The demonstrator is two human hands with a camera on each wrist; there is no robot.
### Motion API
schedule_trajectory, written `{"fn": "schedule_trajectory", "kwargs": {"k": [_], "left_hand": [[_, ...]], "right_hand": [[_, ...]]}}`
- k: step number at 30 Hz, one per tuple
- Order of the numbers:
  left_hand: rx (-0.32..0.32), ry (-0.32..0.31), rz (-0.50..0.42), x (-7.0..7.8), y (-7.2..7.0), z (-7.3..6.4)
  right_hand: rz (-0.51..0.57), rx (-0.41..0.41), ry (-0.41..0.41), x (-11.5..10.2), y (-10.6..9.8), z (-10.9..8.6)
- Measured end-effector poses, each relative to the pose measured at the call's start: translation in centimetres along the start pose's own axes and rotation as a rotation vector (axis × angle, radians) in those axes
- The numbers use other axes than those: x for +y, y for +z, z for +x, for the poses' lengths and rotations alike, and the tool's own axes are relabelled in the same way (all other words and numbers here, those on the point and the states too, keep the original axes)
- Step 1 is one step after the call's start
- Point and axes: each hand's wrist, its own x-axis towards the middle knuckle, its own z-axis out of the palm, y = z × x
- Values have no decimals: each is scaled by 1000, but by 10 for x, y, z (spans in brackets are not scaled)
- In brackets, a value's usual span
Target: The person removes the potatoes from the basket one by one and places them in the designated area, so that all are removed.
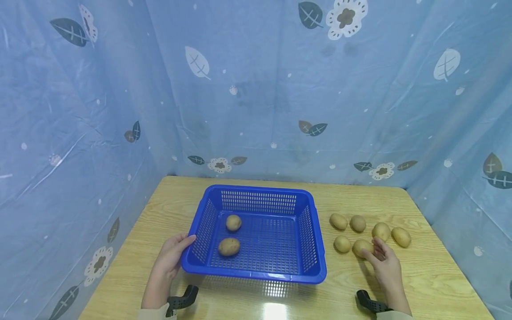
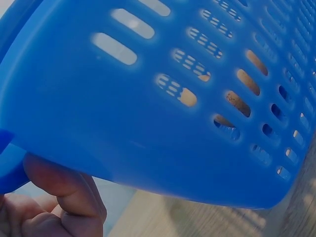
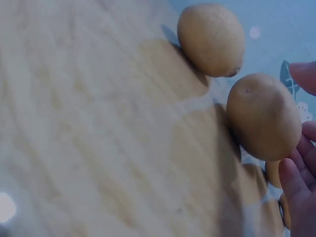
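My left hand point(image 1: 171, 254) holds the left side of a blue plastic basket point(image 1: 256, 275), thumb over the rim and fingers curled below it in the left wrist view. Two potatoes lie inside: a rounder one point(image 1: 234, 222) towards the back and a longer one point(image 1: 229, 246) in front of it. At the right of the table, my right hand point(image 1: 387, 266) reaches to a potato point(image 1: 362, 248), thumb and fingertips right at its side. In the right wrist view that potato point(image 3: 264, 117) shows whole, and the upper finger stands apart from it.
Around the right hand lie several more potatoes: one at the left point(image 1: 342, 244), two behind point(image 1: 338, 221) and two at the right point(image 1: 401, 237). The wooden table point(image 1: 436, 275) ends at a blue patterned curtain point(image 1: 256, 111) at the back and sides.
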Motion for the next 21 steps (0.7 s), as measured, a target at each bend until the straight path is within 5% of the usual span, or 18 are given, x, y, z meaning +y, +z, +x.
{"fn": "schedule_trajectory", "kwargs": {"k": [11, 21], "left_hand": [[2, 4, -10, -1, 0, -1], [5, 0, -26, 0, 0, 0]], "right_hand": [[57, 62, -107, -11, 1, -2], [128, 32, -314, -46, 9, -7]]}}
